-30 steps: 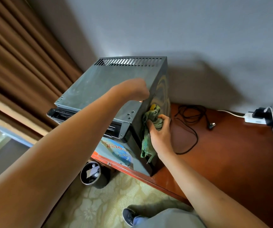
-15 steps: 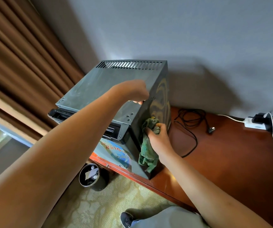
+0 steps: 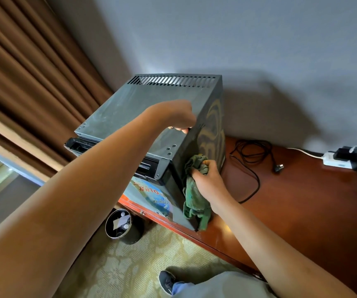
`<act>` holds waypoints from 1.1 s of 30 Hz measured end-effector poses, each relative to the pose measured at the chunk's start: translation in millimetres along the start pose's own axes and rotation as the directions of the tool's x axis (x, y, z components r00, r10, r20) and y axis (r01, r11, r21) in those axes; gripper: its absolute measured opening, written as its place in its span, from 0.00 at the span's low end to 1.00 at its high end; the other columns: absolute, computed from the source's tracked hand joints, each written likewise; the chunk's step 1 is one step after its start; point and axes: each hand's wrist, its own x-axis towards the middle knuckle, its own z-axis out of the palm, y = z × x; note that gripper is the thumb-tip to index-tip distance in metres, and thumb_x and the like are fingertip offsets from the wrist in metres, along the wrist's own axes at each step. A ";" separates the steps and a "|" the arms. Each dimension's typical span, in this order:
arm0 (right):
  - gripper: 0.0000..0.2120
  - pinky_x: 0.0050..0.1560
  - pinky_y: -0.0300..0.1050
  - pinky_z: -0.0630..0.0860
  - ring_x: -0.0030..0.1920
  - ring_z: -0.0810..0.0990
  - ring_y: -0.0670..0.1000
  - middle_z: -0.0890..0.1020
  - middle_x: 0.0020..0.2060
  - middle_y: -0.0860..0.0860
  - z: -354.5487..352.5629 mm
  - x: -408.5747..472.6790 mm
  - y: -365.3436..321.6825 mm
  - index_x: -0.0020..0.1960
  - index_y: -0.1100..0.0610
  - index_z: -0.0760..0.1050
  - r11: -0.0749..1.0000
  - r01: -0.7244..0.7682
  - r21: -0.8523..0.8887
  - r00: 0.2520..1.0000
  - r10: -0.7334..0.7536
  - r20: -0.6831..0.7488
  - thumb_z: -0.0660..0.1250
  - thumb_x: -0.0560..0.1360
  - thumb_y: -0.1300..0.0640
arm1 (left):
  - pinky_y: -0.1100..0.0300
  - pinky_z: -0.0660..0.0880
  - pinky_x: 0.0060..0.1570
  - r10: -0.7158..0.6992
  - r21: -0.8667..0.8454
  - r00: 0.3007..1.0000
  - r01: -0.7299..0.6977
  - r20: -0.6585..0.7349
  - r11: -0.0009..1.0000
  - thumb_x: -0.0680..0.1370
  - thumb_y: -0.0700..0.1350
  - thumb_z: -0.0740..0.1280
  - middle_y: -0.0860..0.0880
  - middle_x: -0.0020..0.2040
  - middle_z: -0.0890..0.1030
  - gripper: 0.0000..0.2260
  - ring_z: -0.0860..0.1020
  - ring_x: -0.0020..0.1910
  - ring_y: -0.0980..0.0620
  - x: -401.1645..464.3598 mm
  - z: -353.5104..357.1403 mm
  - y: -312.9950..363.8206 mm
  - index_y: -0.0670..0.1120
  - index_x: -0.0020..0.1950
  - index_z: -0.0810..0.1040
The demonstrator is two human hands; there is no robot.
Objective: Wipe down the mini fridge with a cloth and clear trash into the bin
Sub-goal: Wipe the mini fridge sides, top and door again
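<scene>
The black mini fridge [image 3: 134, 108] stands on the left end of a reddish wooden table [image 3: 302, 207], its dusty top facing me and a vent grille along its back edge. My left hand [image 3: 175, 117] rests on the fridge's top right edge, fingers curled over the edge. My right hand [image 3: 207, 179] grips a crumpled green cloth [image 3: 194, 201] and presses it against the fridge's dark right side, low and near the front corner. Cloth ends hang down to the table. A black round bin [image 3: 120, 225] with scraps of trash inside stands on the floor below the table's front left.
A loose black power cord [image 3: 252, 160] with its plug lies on the table right of the fridge. A white power strip [image 3: 336, 160] with a charger sits at the far right by the wall. Brown curtains [image 3: 22, 82] hang at left. My shoe [image 3: 166, 282] is on patterned carpet.
My right hand has dragged the cloth down the fridge's side, from about mid-height toward the lower front corner. My left hand has stayed on the top edge.
</scene>
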 end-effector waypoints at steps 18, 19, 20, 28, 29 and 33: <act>0.13 0.40 0.60 0.83 0.38 0.85 0.50 0.83 0.39 0.47 9.9 -13.7 -30.3 0.52 0.38 0.69 0.971 0.227 -0.078 0.974 -0.225 0.023 0.69 0.70 0.41 | 0.62 0.65 0.25 -0.015 -0.100 0.996 0.024 0.093 0.995 0.83 0.53 0.54 0.47 0.33 0.82 0.23 0.69 0.24 0.52 8.2 -4.0 2.2 0.39 0.45 0.80; 0.13 0.41 0.59 0.83 0.39 0.84 0.50 0.83 0.40 0.47 8.7 -10.4 -33.5 0.53 0.38 0.69 0.965 0.250 -0.083 0.968 -0.251 -0.005 0.68 0.72 0.42 | 0.63 0.65 0.24 -0.017 -0.100 0.995 0.027 0.095 0.995 0.83 0.54 0.53 0.48 0.32 0.81 0.23 0.69 0.24 0.53 7.7 -4.5 2.3 0.39 0.45 0.80; 0.13 0.43 0.59 0.82 0.41 0.84 0.49 0.83 0.42 0.46 5.5 -6.0 -35.0 0.55 0.39 0.69 0.963 0.253 -0.089 0.966 -0.257 -0.038 0.68 0.73 0.44 | 0.63 0.65 0.24 -0.019 -0.099 0.995 0.028 0.094 0.995 0.83 0.54 0.53 0.48 0.31 0.81 0.23 0.70 0.23 0.53 7.4 -4.9 2.4 0.40 0.45 0.81; 0.12 0.47 0.59 0.83 0.41 0.84 0.50 0.84 0.40 0.45 4.2 -7.0 -29.6 0.50 0.38 0.71 0.988 0.095 -0.119 0.995 -0.090 0.045 0.69 0.68 0.41 | 0.62 0.66 0.25 -0.024 -0.095 0.995 0.033 0.100 0.995 0.84 0.55 0.52 0.50 0.29 0.79 0.24 0.69 0.22 0.54 10.5 -3.8 2.4 0.40 0.44 0.80; 0.12 0.43 0.59 0.83 0.38 0.85 0.49 0.84 0.39 0.45 6.8 -7.7 -34.3 0.49 0.38 0.71 0.985 0.139 -0.105 0.990 -0.135 0.040 0.69 0.67 0.40 | 0.63 0.66 0.24 -0.023 -0.104 0.994 0.034 0.104 0.994 0.84 0.55 0.52 0.50 0.29 0.79 0.24 0.69 0.21 0.55 11.7 -4.0 2.0 0.40 0.44 0.80; 0.11 0.41 0.53 0.81 0.39 0.82 0.46 0.83 0.40 0.44 1.2 1.5 -46.1 0.52 0.38 0.69 0.959 0.261 -0.109 0.963 -0.267 -0.044 0.68 0.73 0.44 | 0.64 0.65 0.22 -0.005 -0.118 0.995 0.017 0.101 0.993 0.84 0.55 0.52 0.51 0.26 0.77 0.24 0.68 0.20 0.56 12.9 -5.8 -0.2 0.41 0.41 0.80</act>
